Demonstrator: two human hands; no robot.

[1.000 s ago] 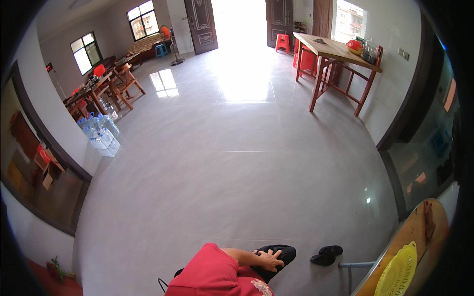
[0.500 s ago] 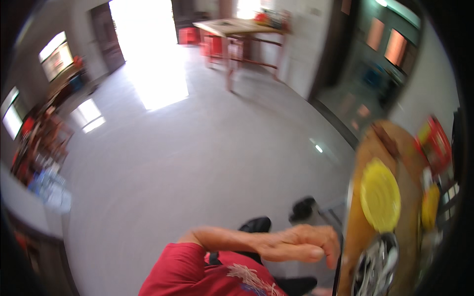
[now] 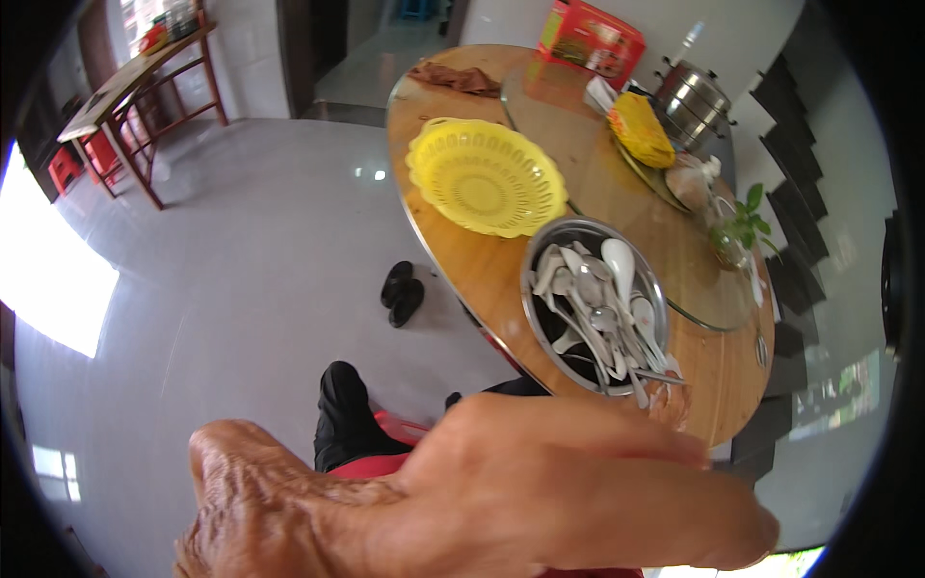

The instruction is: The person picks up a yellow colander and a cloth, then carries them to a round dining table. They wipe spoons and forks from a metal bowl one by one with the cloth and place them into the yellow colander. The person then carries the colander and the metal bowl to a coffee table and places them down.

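Close to the camera, my left hand (image 3: 578,486) stretches rightward across the lower part of the view, slightly blurred. Its fingers are extended and nothing shows in them. Beyond it, part of my right hand (image 3: 671,407) is at the near right rim of an oval metal bowl (image 3: 532,318), by the spoon handles. The rest of that hand is hidden, so its grip cannot be made out. Several white and metal spoons (image 3: 590,287) lie heaped in the bowl. Left of and beyond the bowl sits a yellow plastic basket (image 3: 482,183) with a slotted rim.
The round wooden table (image 3: 448,241) bears a glass turntable (image 3: 597,183), a brown cloth (image 3: 458,79), a red box (image 3: 593,43), a yellow package (image 3: 641,130), a steamer pot (image 3: 691,104) and a plant (image 3: 750,222). Black slippers (image 3: 402,292) lie on the floor. Dark stairs (image 3: 800,188) rise at right.
The view has swung right, bringing the table, basket and spoon bowl toward the middle. My left hand now looks much larger and closer; part of my right hand shows at the bowl.
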